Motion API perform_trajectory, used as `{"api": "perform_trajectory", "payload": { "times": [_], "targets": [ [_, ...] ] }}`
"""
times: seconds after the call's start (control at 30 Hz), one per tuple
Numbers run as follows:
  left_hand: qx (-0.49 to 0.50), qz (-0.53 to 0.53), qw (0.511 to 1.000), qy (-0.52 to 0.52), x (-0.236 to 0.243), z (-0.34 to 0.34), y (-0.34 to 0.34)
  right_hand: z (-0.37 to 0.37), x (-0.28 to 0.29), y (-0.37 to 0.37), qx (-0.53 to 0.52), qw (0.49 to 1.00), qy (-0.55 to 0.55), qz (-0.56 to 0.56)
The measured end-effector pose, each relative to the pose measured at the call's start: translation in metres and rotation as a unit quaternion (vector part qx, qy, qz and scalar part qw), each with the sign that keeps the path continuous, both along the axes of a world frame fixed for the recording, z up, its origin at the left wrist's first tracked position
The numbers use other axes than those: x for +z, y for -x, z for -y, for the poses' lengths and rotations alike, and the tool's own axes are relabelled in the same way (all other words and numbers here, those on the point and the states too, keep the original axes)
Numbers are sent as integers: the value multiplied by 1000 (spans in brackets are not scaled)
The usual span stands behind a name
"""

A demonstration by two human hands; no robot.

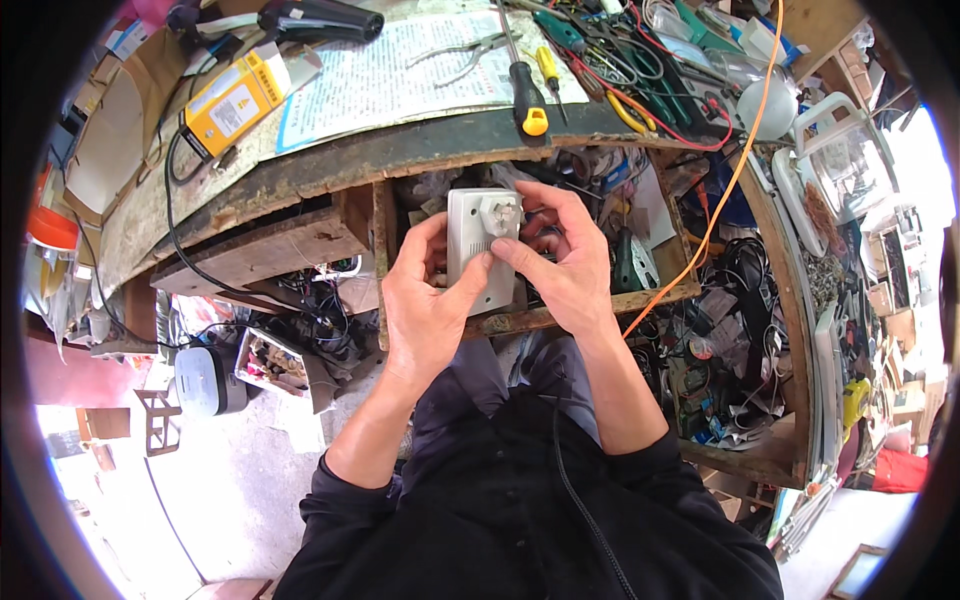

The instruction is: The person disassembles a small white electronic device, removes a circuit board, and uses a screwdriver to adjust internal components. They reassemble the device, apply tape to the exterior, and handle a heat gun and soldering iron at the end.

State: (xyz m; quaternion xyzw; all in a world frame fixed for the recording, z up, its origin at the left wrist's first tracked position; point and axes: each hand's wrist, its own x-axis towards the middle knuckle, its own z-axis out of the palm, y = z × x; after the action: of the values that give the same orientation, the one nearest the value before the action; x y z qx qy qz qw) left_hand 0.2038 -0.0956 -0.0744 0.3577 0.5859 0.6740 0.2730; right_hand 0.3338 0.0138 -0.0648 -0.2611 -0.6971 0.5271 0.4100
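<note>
A white rectangular plastic device with a plug housing on its upper face and a vented grille is held upright over an open wooden drawer. My left hand grips its left side, thumb on the front, fingers curled behind. My right hand holds the right side, its thumb pressing near the grille and its index finger at the top edge. The fingertips behind the device are partly hidden.
The worn bench carries a paper sheet, pliers, screwdrivers, a yellow box, a black tool and tangled leads. An orange cable crosses the right side. Cluttered bins stand at right.
</note>
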Motion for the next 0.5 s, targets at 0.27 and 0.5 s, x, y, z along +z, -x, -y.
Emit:
{"api": "perform_trajectory", "payload": {
  "times": [0.27,0.5],
  "targets": [
    [11,-64,996,58,12,4,-5,1,-2,2,-17,998,-61,-6],
    [18,-105,994,33,9,3,-8,5,-2,0,-56,993,-105,-12]
  ]
}}
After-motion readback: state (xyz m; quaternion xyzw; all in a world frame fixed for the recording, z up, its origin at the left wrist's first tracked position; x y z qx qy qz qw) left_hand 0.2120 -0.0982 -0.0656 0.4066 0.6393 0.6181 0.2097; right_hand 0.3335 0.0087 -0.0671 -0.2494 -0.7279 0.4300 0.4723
